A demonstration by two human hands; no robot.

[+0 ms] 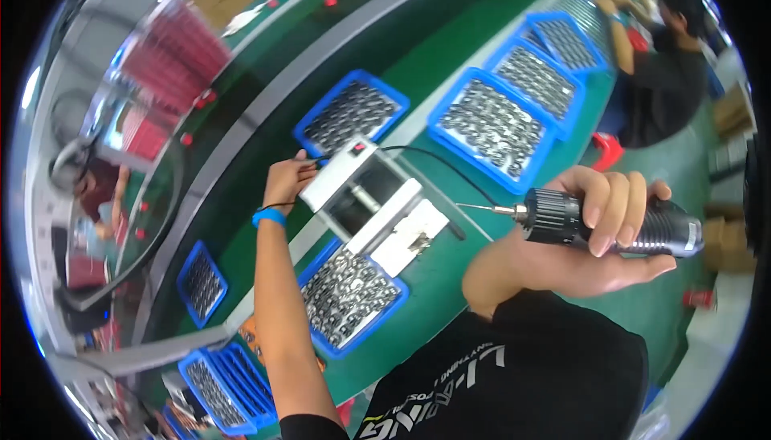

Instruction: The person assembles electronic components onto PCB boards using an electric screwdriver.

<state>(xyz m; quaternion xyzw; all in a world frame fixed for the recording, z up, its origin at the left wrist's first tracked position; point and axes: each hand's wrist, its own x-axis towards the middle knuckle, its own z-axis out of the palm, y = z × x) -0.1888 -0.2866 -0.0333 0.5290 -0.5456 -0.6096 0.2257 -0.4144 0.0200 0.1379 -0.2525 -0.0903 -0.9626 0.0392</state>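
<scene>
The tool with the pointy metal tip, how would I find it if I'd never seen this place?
Start at the long green workbench with its blue plastic trays of small metal parts. Look to its right side, where the person's right hand is raised above the bench. It grips a black and silver electric screwdriver, the only thing there with a thin pointed bit and a black cable.

I saw blue trays (496, 125) filled with silver-and-black parts on a green bench (450, 279). My left wrist wore a blue band (269, 217). The driver (610, 223) was black in front, grey behind. The fixture (371, 199) was white with a red switch. My shirt (522, 384) was black.
</scene>
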